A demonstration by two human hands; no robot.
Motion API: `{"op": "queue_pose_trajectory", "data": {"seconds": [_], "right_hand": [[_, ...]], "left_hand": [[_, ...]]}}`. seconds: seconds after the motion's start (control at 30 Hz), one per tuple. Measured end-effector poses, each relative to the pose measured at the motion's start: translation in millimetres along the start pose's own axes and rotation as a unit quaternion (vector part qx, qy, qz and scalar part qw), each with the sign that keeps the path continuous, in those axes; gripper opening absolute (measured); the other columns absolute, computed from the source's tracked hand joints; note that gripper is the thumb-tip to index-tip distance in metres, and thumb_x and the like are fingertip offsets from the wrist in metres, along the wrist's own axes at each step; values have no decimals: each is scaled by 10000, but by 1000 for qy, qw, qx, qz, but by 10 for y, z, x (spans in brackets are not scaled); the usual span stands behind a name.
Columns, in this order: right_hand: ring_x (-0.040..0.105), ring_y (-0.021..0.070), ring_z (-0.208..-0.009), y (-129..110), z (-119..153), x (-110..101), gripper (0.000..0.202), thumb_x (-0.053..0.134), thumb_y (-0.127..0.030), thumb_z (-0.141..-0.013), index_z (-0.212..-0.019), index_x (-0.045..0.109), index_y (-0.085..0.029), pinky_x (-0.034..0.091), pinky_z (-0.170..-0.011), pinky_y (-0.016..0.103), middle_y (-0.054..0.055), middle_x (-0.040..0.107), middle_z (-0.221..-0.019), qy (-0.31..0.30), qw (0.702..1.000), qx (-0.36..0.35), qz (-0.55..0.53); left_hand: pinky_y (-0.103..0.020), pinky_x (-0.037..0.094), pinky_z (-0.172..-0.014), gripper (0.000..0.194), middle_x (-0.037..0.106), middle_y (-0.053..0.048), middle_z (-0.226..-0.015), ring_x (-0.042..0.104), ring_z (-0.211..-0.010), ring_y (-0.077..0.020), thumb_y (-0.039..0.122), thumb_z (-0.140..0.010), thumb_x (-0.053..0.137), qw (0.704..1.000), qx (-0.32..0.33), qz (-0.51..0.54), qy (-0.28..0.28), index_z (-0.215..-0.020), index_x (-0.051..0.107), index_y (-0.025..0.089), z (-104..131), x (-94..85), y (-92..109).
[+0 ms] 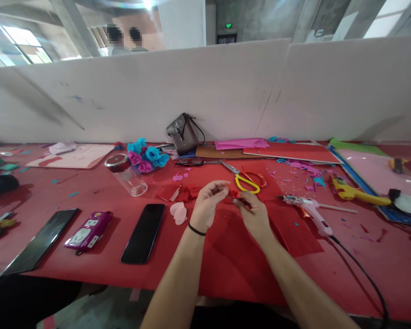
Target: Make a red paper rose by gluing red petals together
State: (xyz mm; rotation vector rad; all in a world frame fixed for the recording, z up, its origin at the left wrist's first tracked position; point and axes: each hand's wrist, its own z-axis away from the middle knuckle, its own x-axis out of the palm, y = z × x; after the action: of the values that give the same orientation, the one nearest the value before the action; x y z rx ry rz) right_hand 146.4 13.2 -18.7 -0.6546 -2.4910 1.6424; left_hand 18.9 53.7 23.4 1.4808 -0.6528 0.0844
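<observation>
red table (102, 269); hands (228, 205) pinch red paper (234, 193).

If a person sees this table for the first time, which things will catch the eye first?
Probably the bunch of blue and pink paper flowers, beside a clear jar towards the back, left of the hands. Next, the yellow-handled scissors, lying just beyond the left hand and right hand, which hold a small red piece. The bright yellow glue gun stands out at the right.
</observation>
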Motion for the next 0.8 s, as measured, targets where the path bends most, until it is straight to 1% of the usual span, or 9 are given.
{"op": "queue_pose_trajectory", "data": {"seconds": [0.13, 0.23, 0.3, 0.37, 0.43, 0.5, 0.6, 0.7, 0.8], "right_hand": [[572, 195, -813, -8, 6, -10, 120, 581, -303, -798, -816, 666, -221, 457, -759, 325, 39, 650, -830, -7, 1000, -13, 5], [565, 185, -791, -13, 8, -10, 107, 594, -297, -795, -809, 670, -222, 456, -740, 310, 34, 640, -818, -13, 1000, -16, 1], [564, 179, -785, -12, 9, -6, 102, 597, -290, -793, -803, 670, -219, 453, -733, 301, 30, 637, -818, -19, 1000, -14, -3], [568, 181, -794, -6, 11, -3, 111, 595, -296, -793, -804, 670, -214, 450, -731, 299, 31, 640, -828, -17, 1000, -3, -8], [575, 189, -813, 0, 12, -4, 138, 600, -323, -791, -815, 670, -207, 449, -732, 304, 40, 646, -848, -5, 1000, 15, -13], [578, 197, -824, -1, 11, -8, 167, 611, -355, -785, -817, 671, -202, 449, -731, 310, 47, 651, -858, 7, 999, 28, -17], [570, 196, -815, -17, 4, -16, 173, 625, -367, -775, -798, 673, -202, 447, -727, 317, 48, 640, -847, 20, 999, 30, -23], [541, 185, -799, -40, -5, -12, 173, 653, -377, -745, -772, 681, -208, 448, -706, 313, 42, 588, -842, 50, 998, 31, -33], [517, 175, -802, -53, -8, 1, 184, 671, -397, -726, -759, 691, -217, 451, -691, 302, 32, 532, -849, 54, 996, 41, -57]], "left_hand": [[-227, 439, -711, 253, 613, -4, -746, 544, -707, -93, 196, -607, 755, 1000, 3, 5, 4, -846, 681, 169, -5, -17, 5], [-247, 454, -747, 258, 654, -28, -802, 575, -753, -113, 181, -610, 747, 999, -14, 20, -24, -858, 677, 167, 1, -29, 30], [-253, 457, -779, 286, 679, -48, -885, 588, -805, -123, 154, -617, 724, 999, -13, 36, -35, -899, 681, 173, 3, -42, 44], [-244, 452, -790, 352, 682, -53, -989, 582, -822, -114, 109, -609, 693, 999, 8, 51, -17, -951, 681, 192, -6, -62, 40], [-231, 448, -772, 388, 677, -43, -1026, 565, -789, -97, 70, -591, 666, 999, 24, 37, 16, -955, 684, 203, -25, -83, 12], [-233, 444, -756, 340, 683, -35, -947, 553, -751, -95, 68, -589, 660, 999, 16, -9, 25, -905, 698, 188, -44, -92, -37], [-264, 448, -766, 222, 674, -27, -784, 565, -738, -122, 101, -604, 671, 996, -3, -86, -8, -813, 715, 165, -54, -64, -127], [-277, 457, -758, 123, 673, -22, -720, 576, -728, -144, 129, -610, 677, 987, 24, -159, -21, -722, 716, 161, -46, -1, -201], [-259, 466, -700, 69, 666, -8, -659, 571, -682, -141, 153, -627, 647, 978, 56, -200, 0, -661, 707, 155, -45, 47, -246]]}}
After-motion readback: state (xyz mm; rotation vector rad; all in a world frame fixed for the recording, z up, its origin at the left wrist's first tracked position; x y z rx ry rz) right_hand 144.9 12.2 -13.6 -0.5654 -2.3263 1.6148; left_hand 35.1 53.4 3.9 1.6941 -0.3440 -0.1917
